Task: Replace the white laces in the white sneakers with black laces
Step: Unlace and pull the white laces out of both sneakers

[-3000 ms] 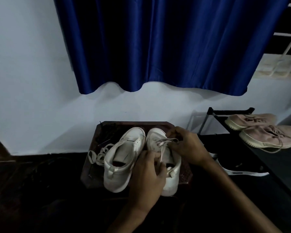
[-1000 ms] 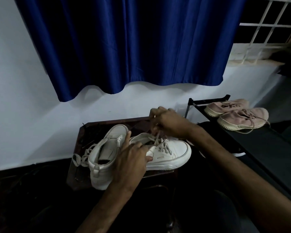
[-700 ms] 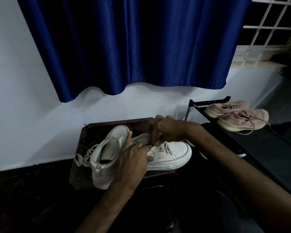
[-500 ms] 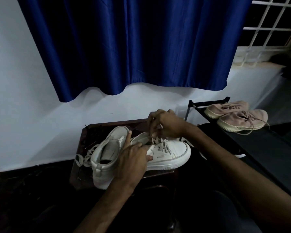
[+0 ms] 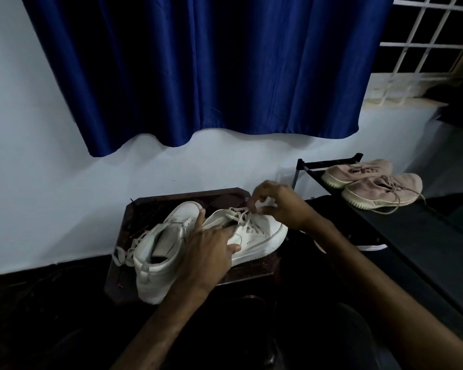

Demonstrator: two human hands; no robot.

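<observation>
white lace (image 5: 241, 214) is pinched by right hand (image 5: 281, 206), sneaker (image 5: 265, 235) held down by flat left hand (image 5: 209, 252); next eyelet must be freed.

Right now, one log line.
phase: unlacing | left hand presses white low-top sneaker on dark wooden stool | right hand pinches its white lace | second white sneaker: unlaced

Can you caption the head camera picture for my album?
Right hand pinches a white lace on the laced white sneaker that the left hand steadies.
</observation>
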